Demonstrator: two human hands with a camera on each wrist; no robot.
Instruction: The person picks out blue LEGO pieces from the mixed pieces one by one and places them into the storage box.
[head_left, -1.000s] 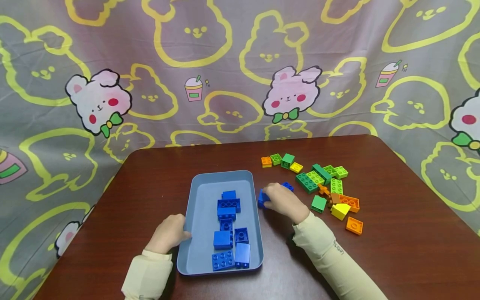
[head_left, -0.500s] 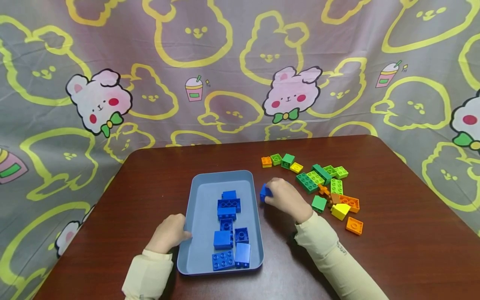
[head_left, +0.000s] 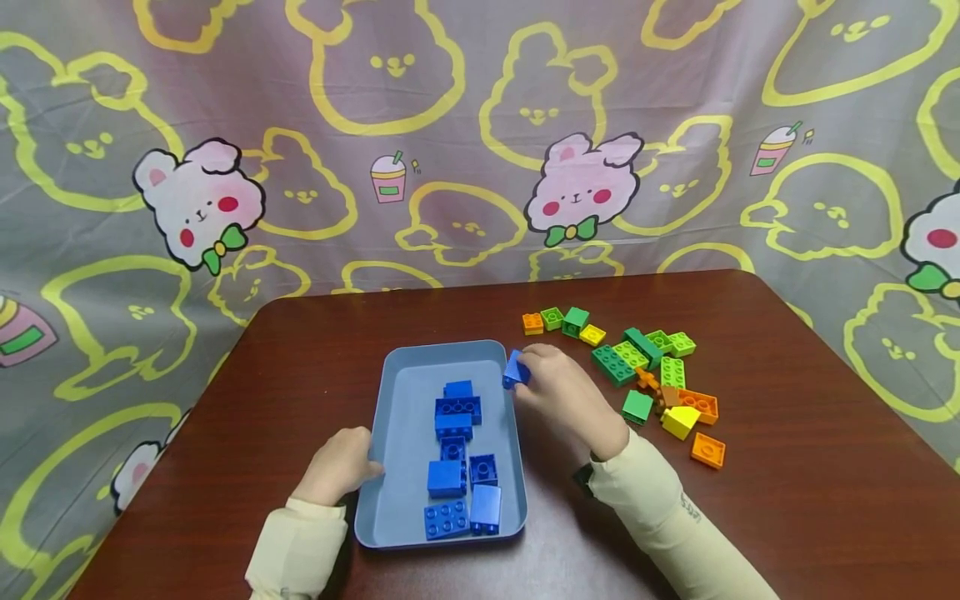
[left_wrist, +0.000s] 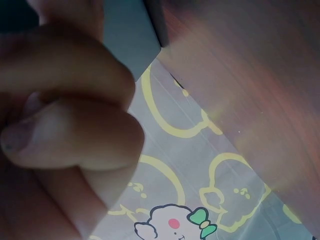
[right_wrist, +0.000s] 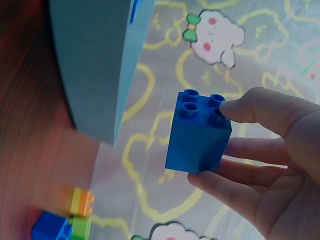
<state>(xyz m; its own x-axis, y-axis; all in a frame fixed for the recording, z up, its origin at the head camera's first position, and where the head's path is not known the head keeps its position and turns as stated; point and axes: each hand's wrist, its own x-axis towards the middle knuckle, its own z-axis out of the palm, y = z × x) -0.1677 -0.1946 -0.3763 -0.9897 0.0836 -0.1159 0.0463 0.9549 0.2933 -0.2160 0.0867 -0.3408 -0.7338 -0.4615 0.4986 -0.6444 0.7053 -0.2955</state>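
Observation:
My right hand (head_left: 570, 392) pinches a blue building block (head_left: 515, 370) between thumb and fingers. The block is held just over the right rim of the blue-grey tray (head_left: 405, 500); in the right wrist view its four-sided body and round studs (right_wrist: 190, 108) show plainly. My left hand (head_left: 335, 467) grips the tray's left wall, its thumb over the rim; curled fingers (left_wrist: 75, 135) fill the left of the left wrist view. Inside the tray lie several blue blocks, among them a six-stud one (head_left: 446, 520) and a tall one (head_left: 485, 510).
Right of the tray, loose blocks are spread on the dark wooden table (head_left: 810, 467): green (head_left: 613, 365), yellow (head_left: 681, 422) and orange (head_left: 708, 451). Another blue block (right_wrist: 50, 226) shows at the lower left of the right wrist view. A patterned curtain (head_left: 465, 167) hangs behind the table.
My right hand has lifted the blue block off the table and carried it up and left to the tray's right rim. The left hand and tray have stayed put.

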